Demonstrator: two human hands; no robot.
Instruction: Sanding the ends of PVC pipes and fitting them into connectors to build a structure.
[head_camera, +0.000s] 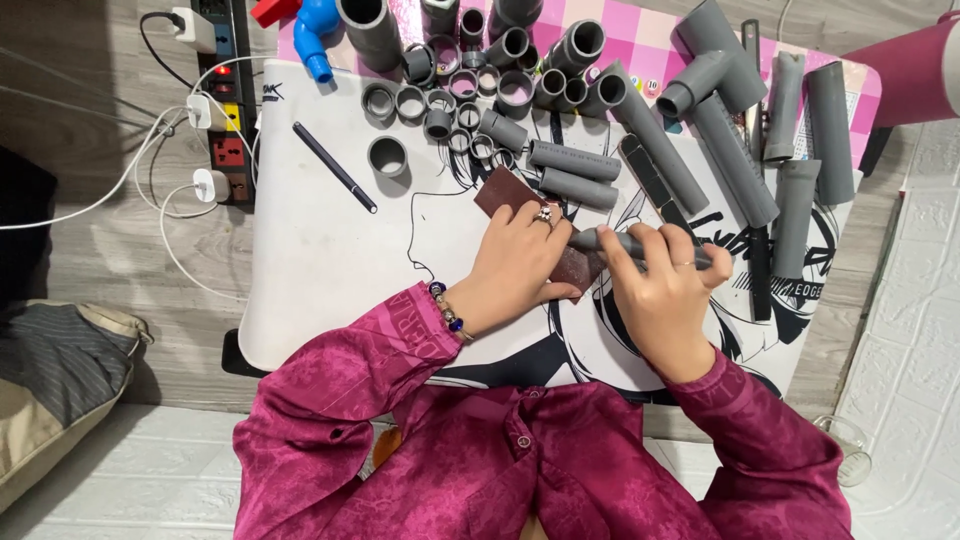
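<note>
While the left hand (520, 262) lies flat with its fingers spread and pressed down on a reddish-brown rectangular sheet of sandpaper (512, 192), the right hand (665, 290) has its fingers clenched round a short grey plastic pipe piece (600, 240), whose free end rests on the sheet at about three o'clock from the left hand. The pipe lies almost level, pointing from three towards nine o'clock, and most of it is hidden inside the grip. To sand well here, I judge the left palm should hold the sheet dead still against the white printed mat (320, 250) on the counter, since a loose sheet would curl at the edge. The pipe end ought to be turned a little between strokes so the wear goes evenly round the rim, with light pressure rather than a hard push. At twelve o'clock from the hands lie two more short grey pipe lengths (575, 172), close enough to be knocked by a long stroke, so short strokes seem wiser. Farther off at eleven o'clock sits a cluster of grey pipe rings and couplings (455, 100), and a black pen (335, 167) lies well apart at ten o'clock.
</note>
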